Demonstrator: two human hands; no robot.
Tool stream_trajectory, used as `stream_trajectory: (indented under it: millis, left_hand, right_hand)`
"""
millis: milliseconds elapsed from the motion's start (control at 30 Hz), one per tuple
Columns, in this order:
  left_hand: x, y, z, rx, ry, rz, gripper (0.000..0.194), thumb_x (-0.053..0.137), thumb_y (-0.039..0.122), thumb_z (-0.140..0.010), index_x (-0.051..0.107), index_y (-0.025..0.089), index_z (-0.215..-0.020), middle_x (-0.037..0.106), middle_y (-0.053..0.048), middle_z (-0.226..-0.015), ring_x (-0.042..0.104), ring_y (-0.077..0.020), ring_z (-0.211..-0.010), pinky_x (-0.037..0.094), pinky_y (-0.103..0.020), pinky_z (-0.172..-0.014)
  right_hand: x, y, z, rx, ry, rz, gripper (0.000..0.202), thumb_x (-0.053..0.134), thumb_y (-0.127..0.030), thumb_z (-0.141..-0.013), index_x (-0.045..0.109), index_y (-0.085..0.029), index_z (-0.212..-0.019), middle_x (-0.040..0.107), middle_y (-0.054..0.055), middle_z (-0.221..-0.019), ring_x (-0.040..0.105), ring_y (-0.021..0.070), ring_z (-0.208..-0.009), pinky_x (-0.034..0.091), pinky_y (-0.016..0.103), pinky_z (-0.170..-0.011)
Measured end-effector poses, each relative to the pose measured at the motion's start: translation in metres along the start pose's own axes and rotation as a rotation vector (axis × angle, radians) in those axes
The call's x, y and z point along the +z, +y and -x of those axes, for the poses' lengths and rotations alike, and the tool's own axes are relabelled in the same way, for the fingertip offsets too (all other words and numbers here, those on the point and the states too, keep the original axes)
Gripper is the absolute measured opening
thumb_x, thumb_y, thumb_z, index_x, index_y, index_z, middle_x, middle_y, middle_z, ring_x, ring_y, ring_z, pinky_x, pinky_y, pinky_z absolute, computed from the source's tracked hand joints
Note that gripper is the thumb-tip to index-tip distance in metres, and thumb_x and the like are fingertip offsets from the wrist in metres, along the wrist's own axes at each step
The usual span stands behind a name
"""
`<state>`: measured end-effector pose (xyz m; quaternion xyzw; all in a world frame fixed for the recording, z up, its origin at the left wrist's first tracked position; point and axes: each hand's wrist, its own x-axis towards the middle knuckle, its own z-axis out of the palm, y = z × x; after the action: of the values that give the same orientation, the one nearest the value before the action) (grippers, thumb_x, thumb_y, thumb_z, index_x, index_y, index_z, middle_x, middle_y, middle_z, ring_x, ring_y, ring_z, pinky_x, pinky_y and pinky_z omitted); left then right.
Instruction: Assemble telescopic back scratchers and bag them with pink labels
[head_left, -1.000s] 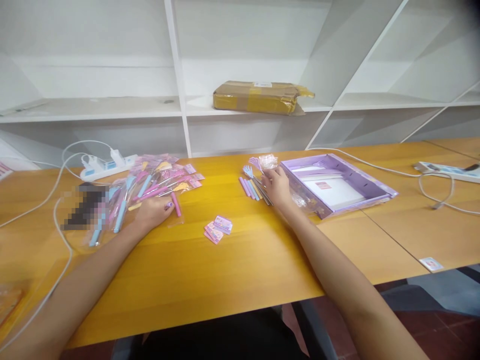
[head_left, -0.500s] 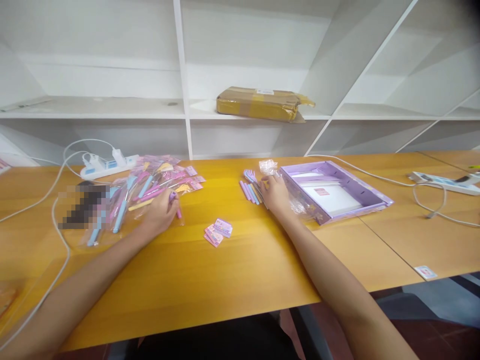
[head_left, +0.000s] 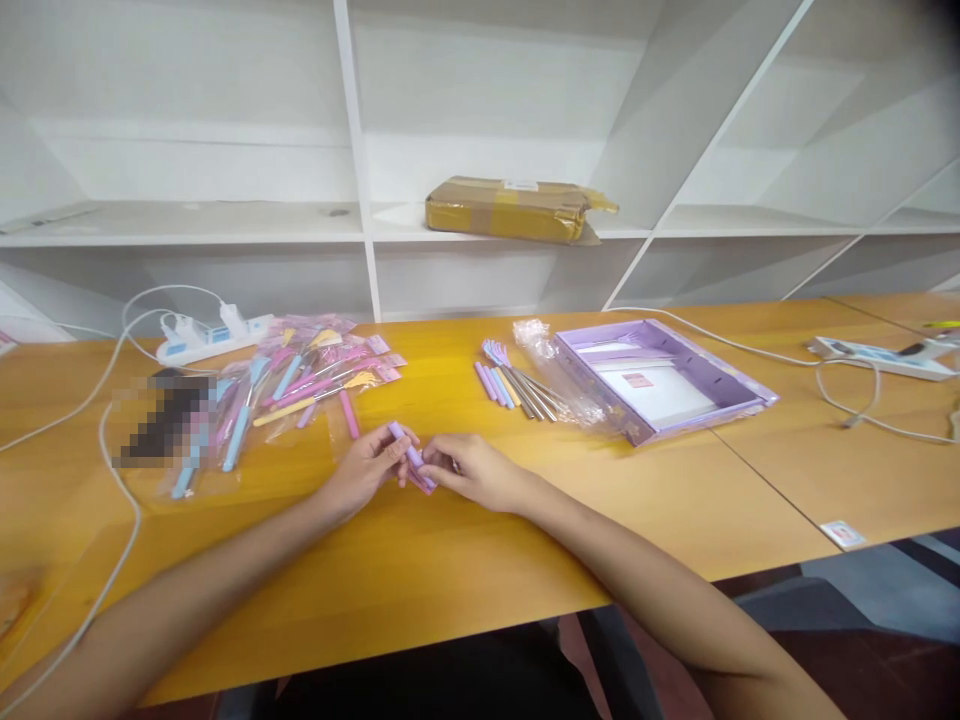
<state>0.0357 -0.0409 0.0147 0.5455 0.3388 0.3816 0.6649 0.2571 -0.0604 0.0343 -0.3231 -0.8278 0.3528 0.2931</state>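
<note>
A light purple tube-shaped handle (head_left: pixel 405 443) slants between my hands above the front part of the table. My left hand (head_left: pixel 369 470) is closed round its upper end, thumb along the side. At the lower end, the curled fingers and thumb of my right hand (head_left: pixel 472 470) pinch the same handle. A small pink printed card (head_left: pixel 429 487) shows partly beneath it; other cards there are hidden by my hands. Beyond my right hand lie several purple and blue handles (head_left: pixel 493 384), purple claw-shaped heads (head_left: pixel 496 351) and slim metal rods (head_left: pixel 531 393), in a row.
Bagged back scratchers (head_left: pixel 315 375) with pink header cards lie heaped at the left, by a white power strip (head_left: pixel 217 340) with cables. Crumpled clear film (head_left: pixel 577 400) touches an open purple box (head_left: pixel 652 435) at the right. A taped carton (head_left: pixel 510 210) sits on the shelf.
My right hand has left the rods and come to the middle, meeting my left hand. My left hand has moved right from the bagged pile with the purple handle.
</note>
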Motion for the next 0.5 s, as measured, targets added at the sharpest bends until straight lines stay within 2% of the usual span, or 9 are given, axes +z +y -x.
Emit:
stream_trajectory:
  millis: [100, 167, 233, 300, 367, 433, 500]
  left_hand:
    - [-0.003, -0.002, -0.002, 0.012, -0.030, -0.026, 0.042, 0.071, 0.052, -0.093, 0.062, 0.016, -0.112, 0.063, 0.000, -0.081, 0.061, -0.0131, -0.067, 0.052, -0.029, -0.067]
    - [-0.010, 0.003, -0.004, 0.032, -0.020, -0.137, 0.046, 0.063, 0.053, -0.097, 0.058, 0.018, -0.126, 0.064, -0.002, -0.090, 0.063, -0.0148, -0.071, 0.053, -0.031, -0.068]
    - [-0.023, 0.012, -0.007, 0.108, 0.041, -0.436, 0.043, 0.055, 0.050, -0.101, 0.056, 0.019, -0.130, 0.064, -0.005, -0.097, 0.064, -0.0175, -0.077, 0.054, -0.033, -0.072]
    - [-0.042, 0.021, -0.010, 0.236, 0.158, -0.924, 0.030, 0.053, 0.040, -0.101, 0.063, 0.019, -0.120, 0.064, -0.009, -0.103, 0.063, -0.0225, -0.092, 0.053, -0.038, -0.083]
    - [-0.062, 0.028, -0.015, 0.304, 0.251, -1.375, 0.023, 0.052, 0.031, -0.099, 0.067, 0.018, -0.110, 0.063, -0.014, -0.111, 0.060, -0.0290, -0.107, 0.049, -0.044, -0.095]
    - [-0.077, 0.030, -0.019, 0.255, 0.293, -1.657, 0.026, 0.048, 0.029, -0.100, 0.068, 0.017, -0.110, 0.062, -0.016, -0.116, 0.059, -0.0317, -0.111, 0.048, -0.045, -0.096]
    - [-0.085, 0.030, -0.021, 0.152, 0.280, -1.785, 0.031, 0.044, 0.034, -0.102, 0.068, 0.018, -0.115, 0.064, -0.016, -0.117, 0.060, -0.0309, -0.110, 0.049, -0.042, -0.094]
  right_hand:
    - [-0.003, 0.010, -0.002, 0.027, -0.003, 0.032, 0.027, 0.057, -0.042, -0.107, 0.069, -0.019, -0.101, 0.073, 0.000, -0.081, 0.059, 0.0121, -0.065, 0.043, 0.023, -0.063]
    - [-0.011, 0.022, -0.003, 0.027, 0.066, 0.148, 0.032, 0.052, -0.041, -0.109, 0.071, -0.019, -0.096, 0.071, 0.002, -0.081, 0.060, 0.0138, -0.069, 0.044, 0.025, -0.067]
    - [-0.025, 0.037, -0.003, 0.064, 0.208, 0.317, 0.035, 0.049, -0.040, -0.110, 0.073, -0.019, -0.096, 0.071, 0.005, -0.085, 0.063, 0.0170, -0.075, 0.046, 0.029, -0.073]
    - [-0.043, 0.055, 0.000, 0.144, 0.367, 0.528, 0.036, 0.047, -0.038, -0.110, 0.076, -0.019, -0.099, 0.072, 0.009, -0.090, 0.064, 0.0213, -0.083, 0.047, 0.032, -0.079]
    - [-0.062, 0.073, 0.003, 0.247, 0.483, 0.751, 0.038, 0.047, -0.037, -0.109, 0.078, -0.019, -0.097, 0.072, 0.013, -0.094, 0.064, 0.0251, -0.090, 0.047, 0.035, -0.083]
    - [-0.077, 0.089, 0.006, 0.345, 0.536, 0.927, 0.039, 0.047, -0.038, -0.109, 0.079, -0.018, -0.096, 0.071, 0.015, -0.096, 0.062, 0.0273, -0.095, 0.045, 0.036, -0.083]
    - [-0.085, 0.101, 0.007, 0.414, 0.544, 1.035, 0.039, 0.048, -0.038, -0.108, 0.080, -0.017, -0.097, 0.071, 0.015, -0.097, 0.061, 0.0284, -0.098, 0.044, 0.036, -0.082]
